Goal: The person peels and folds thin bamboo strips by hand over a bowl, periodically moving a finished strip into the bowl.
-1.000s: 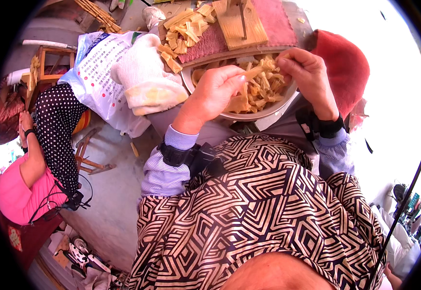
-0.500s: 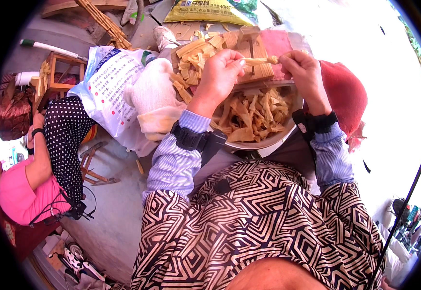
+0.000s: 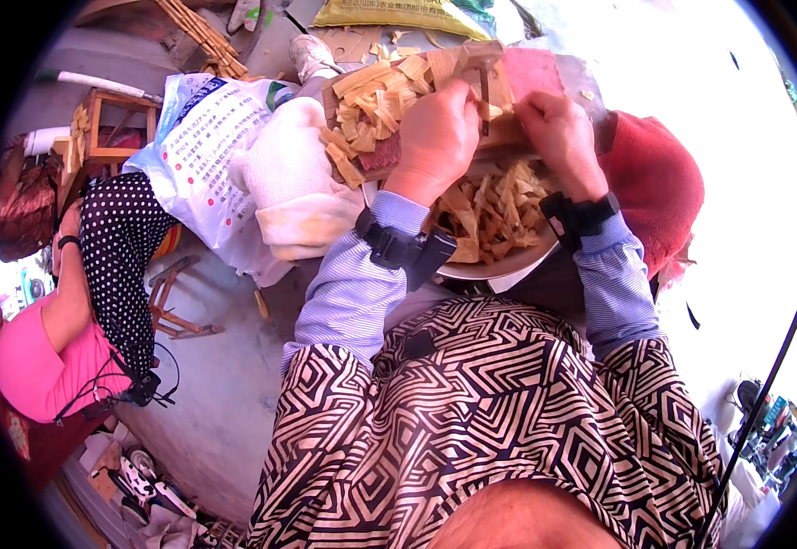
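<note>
My left hand (image 3: 440,137) is closed beside an upright wooden piece (image 3: 484,64) on a wooden board (image 3: 449,62); its fingertips are mostly hidden. To its right, my right hand (image 3: 559,137) pinches the end of a pale yellow strip (image 3: 497,111), which runs across toward the left hand. Below both hands, a light-coloured basin (image 3: 481,272) holds many twisted pale strips (image 3: 495,220). Flat loose strips (image 3: 371,101) lie heaped on the board's left part, partly over a reddish patch.
A pinkish-white cloth (image 3: 280,169) covers my left knee, a red one (image 3: 655,188) my right. Left of me lies a white printed bag (image 3: 211,146). Another person in pink (image 3: 60,339) sits at far left. A yellow sack (image 3: 398,16) lies ahead.
My left hand has moved right and forward, up to the upright wooden piece, and now hides most of the strip. My right hand has shifted slightly left. The strip was stretched between both hands.
</note>
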Tool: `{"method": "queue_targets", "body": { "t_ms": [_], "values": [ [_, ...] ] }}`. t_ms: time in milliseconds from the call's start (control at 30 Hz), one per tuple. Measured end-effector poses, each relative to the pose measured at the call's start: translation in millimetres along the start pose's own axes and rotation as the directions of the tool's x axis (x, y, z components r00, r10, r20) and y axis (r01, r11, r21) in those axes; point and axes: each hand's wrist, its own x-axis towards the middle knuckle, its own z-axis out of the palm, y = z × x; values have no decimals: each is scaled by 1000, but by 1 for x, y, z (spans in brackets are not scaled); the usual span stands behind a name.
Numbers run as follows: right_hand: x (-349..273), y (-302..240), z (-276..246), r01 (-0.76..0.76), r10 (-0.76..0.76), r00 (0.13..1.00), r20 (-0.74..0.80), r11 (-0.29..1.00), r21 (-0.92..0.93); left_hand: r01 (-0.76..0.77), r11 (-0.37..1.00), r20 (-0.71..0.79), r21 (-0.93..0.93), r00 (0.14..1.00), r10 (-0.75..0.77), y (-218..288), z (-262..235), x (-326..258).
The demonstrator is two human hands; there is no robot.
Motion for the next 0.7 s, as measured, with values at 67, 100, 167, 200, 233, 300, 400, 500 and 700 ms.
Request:
{"method": "queue_targets", "body": {
  "t_ms": [67, 100, 167, 200, 233, 300, 400, 500, 700],
  "values": [
    [-2, 6, 2, 8, -8, 1000, -1, 1000, -12, -52, 996, -33, 74, 998, 55, -3, 2, -1],
    [2, 14, 5, 2, -2, 1000, -19, 1000, -7, -47, 991, -25, 127, 998, 50, -6, 3, 0],
    [5, 29, 13, -22, 22, 999, -37, 1000, 0, 17, 958, -42, 286, 999, -6, -28, 0, 0],
    [1, 31, 9, -22, 17, 995, -98, 999, -48, 21, 965, -90, 261, 996, 3, -36, -6, -7],
    [-2, 34, 6, -59, 56, 995, -82, 998, -36, 15, 974, -154, 227, 988, 20, -39, -11, -6],
    [-18, 33, -5, -65, 74, 996, -49, 985, 158, 19, 997, -203, 78, 979, -3, -35, -23, -4],
    [-46, 30, -6, 1, 16, 998, -61, 967, 256, -52, 984, -223, 173, 971, 90, -58, -34, 8],
    [-70, 42, 5, 105, -89, 994, -61, 935, 338, -197, 905, -205, 376, 935, 289, -72, -38, 3],
    [-88, 28, 2, 19, -55, 992, 115, 954, 298, -68, 891, 96, 449, 995, 28, -17, -38, -52]
  ]
}}
